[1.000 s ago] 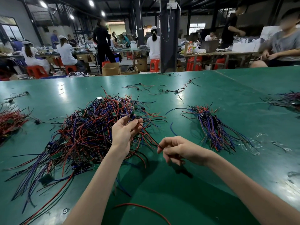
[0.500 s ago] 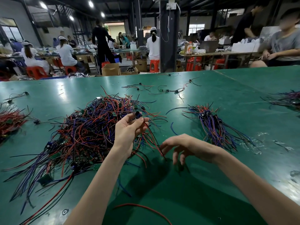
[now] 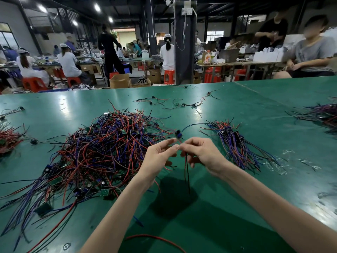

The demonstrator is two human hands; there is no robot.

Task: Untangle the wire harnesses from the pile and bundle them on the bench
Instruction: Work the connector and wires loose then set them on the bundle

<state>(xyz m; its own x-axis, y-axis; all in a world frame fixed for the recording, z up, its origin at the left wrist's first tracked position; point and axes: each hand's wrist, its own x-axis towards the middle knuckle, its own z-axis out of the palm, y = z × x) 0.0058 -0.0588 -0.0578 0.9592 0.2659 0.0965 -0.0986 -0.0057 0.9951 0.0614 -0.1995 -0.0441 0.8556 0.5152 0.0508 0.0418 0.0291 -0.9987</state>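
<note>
A big tangled pile of red, blue, purple and black wire harnesses (image 3: 102,152) lies left of centre on the green bench (image 3: 209,216). To its right lies a tidier bundle of harnesses (image 3: 235,145), wires fanned toward me. Both hands meet above the bench between pile and bundle. My left hand (image 3: 158,156) and my right hand (image 3: 202,154) pinch one harness (image 3: 178,134) together; its dark connector sticks up above the fingertips. Its black and red wires (image 3: 187,172) hang down below my right hand.
More harness heaps lie at the far left (image 3: 9,141) and far right (image 3: 321,114). Loose single harnesses (image 3: 184,105) are scattered near the far edge. A stray red wire (image 3: 155,240) curls at the near edge. Clear plastic scraps (image 3: 284,161) lie right of the bundle. People sit at benches beyond.
My left hand has lifted the harness clear of the pile and moved right. My right hand rose from the bench and closed on the same harness; its wires now hang free.
</note>
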